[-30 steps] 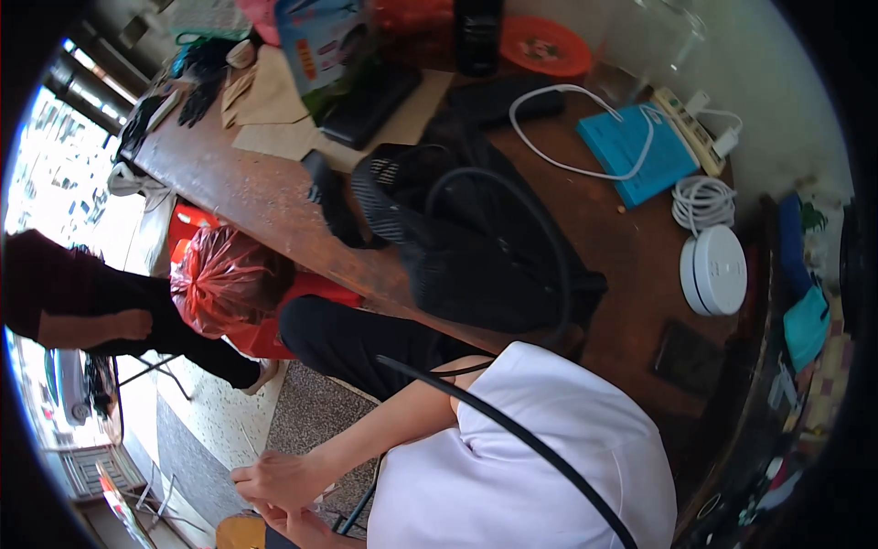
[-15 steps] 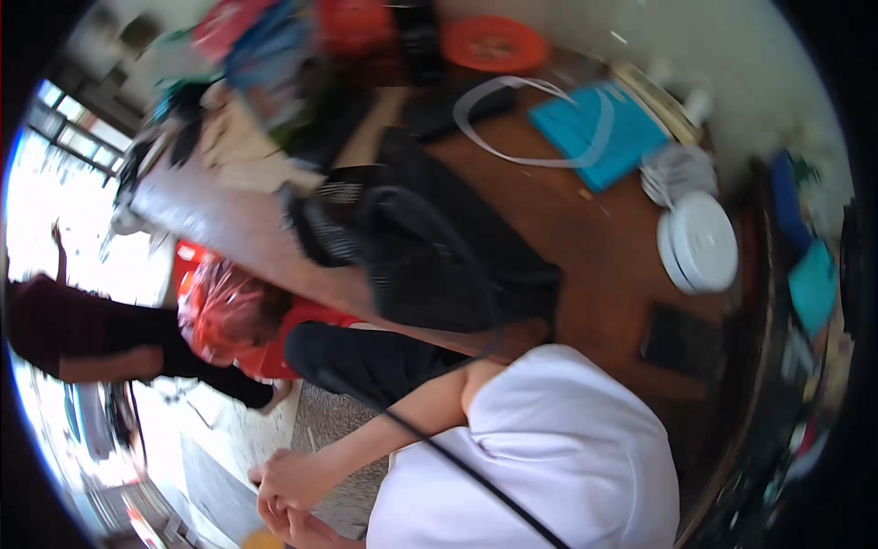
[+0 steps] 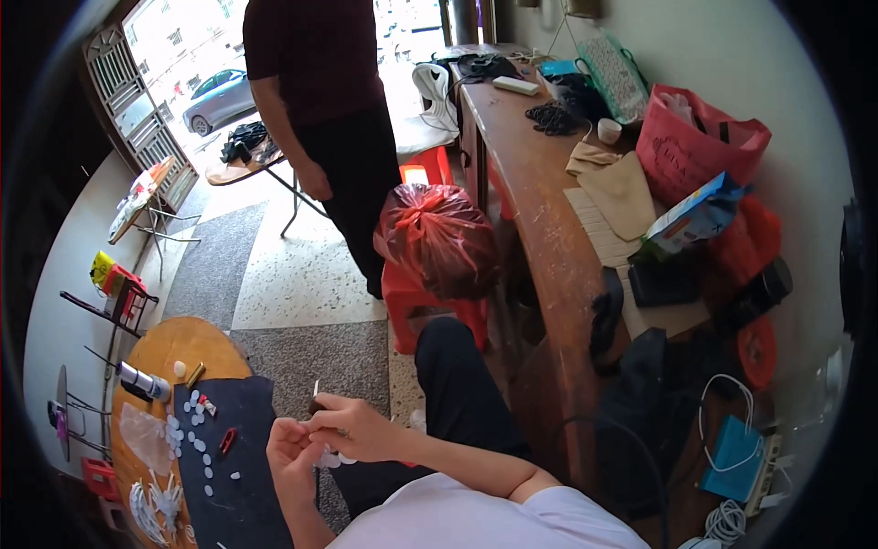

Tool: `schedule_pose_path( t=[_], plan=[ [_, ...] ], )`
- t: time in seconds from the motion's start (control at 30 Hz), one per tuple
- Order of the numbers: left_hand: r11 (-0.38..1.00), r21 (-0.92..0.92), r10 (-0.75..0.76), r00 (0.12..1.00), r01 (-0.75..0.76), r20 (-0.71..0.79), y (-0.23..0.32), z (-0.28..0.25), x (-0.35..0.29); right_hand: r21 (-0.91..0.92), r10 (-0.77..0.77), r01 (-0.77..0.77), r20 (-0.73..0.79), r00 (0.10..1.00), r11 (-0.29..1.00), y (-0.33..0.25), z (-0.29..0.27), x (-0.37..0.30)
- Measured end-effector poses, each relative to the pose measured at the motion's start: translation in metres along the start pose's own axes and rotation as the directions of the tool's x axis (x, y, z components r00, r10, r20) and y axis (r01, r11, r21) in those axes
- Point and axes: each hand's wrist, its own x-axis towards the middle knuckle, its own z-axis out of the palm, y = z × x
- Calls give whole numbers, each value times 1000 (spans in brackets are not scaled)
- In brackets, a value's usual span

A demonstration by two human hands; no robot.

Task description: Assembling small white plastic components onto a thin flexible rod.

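Note:
My two hands meet in front of my lap. My right hand (image 3: 357, 428) is closed; from its fingers sticks up a slim tool (image 3: 315, 400) with a dark handle part and a thin pale tip. Against those fingers my left hand (image 3: 294, 455) is pinched closed, and what lies between its fingertips is hidden. Small white discs (image 3: 337, 460) show just below the fingers. To the left, a dark mat (image 3: 236, 489) on a round wooden table (image 3: 187, 348) carries several white discs (image 3: 198, 445) and small red-handled snips (image 3: 228, 440).
A silver cylinder (image 3: 144, 382), a clear plastic bag (image 3: 146, 439) and white cords (image 3: 157, 508) lie on the round table. Ahead, a red bag (image 3: 434, 233) sits on a red stool (image 3: 434, 316) beside a standing person (image 3: 320, 91). A long cluttered desk (image 3: 521, 174) runs along my right.
My view has swung from the desk toward the doorway and round table, which now shows. My hands stay together, now seen nearer the middle, with the tool tip visible.

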Motion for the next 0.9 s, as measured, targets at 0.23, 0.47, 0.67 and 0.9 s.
schedule_pose_path(
  t=[0.23,0.47,0.67,0.9],
  plan=[
    [953,-232,-193,981,196,35,-5,2,15,-38,-44,39,-132,990,999,12,-10,-1],
    [941,-247,-232,972,232,31,-26,-12,22,-63,18,-22,-71,997,998,8,-6,-6],
    [923,-353,-144,988,154,53,-48,-28,17,-92,-39,34,-59,997,995,10,-6,-3],
    [584,-710,-139,910,393,390,-16,-9,36,94,296,-283,-186,937,955,21,-33,-2]
  ],
)
